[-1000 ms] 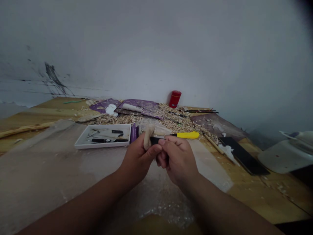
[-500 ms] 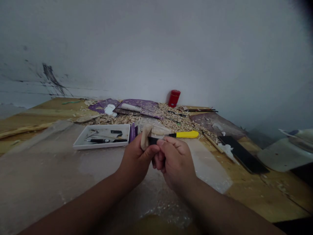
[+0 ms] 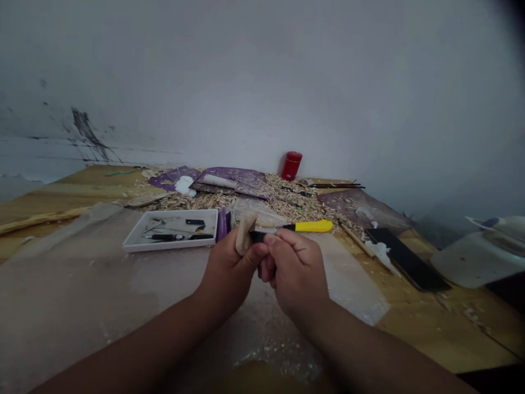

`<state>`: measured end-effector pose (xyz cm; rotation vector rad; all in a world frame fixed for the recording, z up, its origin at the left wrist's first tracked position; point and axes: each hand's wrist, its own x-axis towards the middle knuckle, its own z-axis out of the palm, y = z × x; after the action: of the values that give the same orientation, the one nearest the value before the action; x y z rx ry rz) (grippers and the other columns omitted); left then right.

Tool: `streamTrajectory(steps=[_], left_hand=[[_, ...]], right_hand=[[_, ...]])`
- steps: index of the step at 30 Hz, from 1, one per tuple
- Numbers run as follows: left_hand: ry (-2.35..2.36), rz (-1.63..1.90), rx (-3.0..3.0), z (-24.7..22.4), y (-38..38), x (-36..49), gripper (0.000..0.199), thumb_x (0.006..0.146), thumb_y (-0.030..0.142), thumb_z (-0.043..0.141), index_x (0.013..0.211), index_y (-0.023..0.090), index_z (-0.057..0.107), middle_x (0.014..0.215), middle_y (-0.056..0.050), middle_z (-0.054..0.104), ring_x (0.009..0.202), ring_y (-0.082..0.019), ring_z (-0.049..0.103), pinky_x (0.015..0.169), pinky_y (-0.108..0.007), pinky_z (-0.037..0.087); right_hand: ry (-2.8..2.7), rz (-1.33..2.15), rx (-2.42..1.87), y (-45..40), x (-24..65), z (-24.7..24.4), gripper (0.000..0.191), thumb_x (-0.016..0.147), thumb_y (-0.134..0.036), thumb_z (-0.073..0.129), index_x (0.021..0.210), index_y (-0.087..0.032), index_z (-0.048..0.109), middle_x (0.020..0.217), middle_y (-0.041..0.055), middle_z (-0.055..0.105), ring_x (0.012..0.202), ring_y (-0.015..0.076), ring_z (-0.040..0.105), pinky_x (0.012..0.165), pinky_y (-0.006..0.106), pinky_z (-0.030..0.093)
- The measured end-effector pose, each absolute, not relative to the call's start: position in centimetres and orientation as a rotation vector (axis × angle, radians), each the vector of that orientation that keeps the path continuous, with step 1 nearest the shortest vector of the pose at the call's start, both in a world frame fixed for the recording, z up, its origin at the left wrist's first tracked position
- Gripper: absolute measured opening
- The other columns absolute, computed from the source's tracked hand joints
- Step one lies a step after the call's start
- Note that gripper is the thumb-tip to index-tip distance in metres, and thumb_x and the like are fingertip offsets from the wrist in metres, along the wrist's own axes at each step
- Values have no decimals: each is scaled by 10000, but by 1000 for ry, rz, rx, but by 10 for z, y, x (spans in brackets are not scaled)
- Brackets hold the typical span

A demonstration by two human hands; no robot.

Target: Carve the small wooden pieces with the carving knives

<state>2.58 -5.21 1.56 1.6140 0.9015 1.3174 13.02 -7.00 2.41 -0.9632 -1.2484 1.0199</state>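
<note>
Near the middle of the view, my left hand (image 3: 229,271) is closed around a pale wooden piece (image 3: 245,234), whose upper end sticks up past the fingers. My right hand (image 3: 297,268) grips a dark-handled tool (image 3: 257,236), most of it hidden by the fingers. The tool's dark part touches or lies just beside the wood. My left thumb meets the fingers of my right hand. Just beyond the hands lies a yellow-handled knife (image 3: 314,226), touched by neither hand as far as I can see.
A white tray (image 3: 170,249) with small tools lies left of my hands. Wood shavings (image 3: 287,205), purple sheets (image 3: 241,178) and a red can (image 3: 291,166) are along the wall. At right are a black phone (image 3: 408,260) and a whitish container (image 3: 478,257). Clear plastic (image 3: 102,295) covers the table front.
The wooden piece has tilted slightly, its upper end leaning further right. Both hands keep their hold and have barely shifted.
</note>
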Motion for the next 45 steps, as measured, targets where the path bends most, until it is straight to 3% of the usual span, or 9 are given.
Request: streamTrajectory(steps=[35,45], left_hand=[[924,1161,1503,21,-55,28,366,775,421,472,496,185,441,346,48,324,428,-97,417,407,-196,316],[912,1137,1414,20,-57,29,372,760,453,486,514,184,416,357,64,286,361,-63,298,335,-178,228]], right_hand=[[-1399,772,-1109,-69,133,27,351,820,-247,421,475,-188,438,420,-50,456,394,65,423,420,196,353],[-1482,632,-1150,-68,135,26,348,833,-267,411,497,-186,450,455,-36,476,448,81,451,441,203,336]])
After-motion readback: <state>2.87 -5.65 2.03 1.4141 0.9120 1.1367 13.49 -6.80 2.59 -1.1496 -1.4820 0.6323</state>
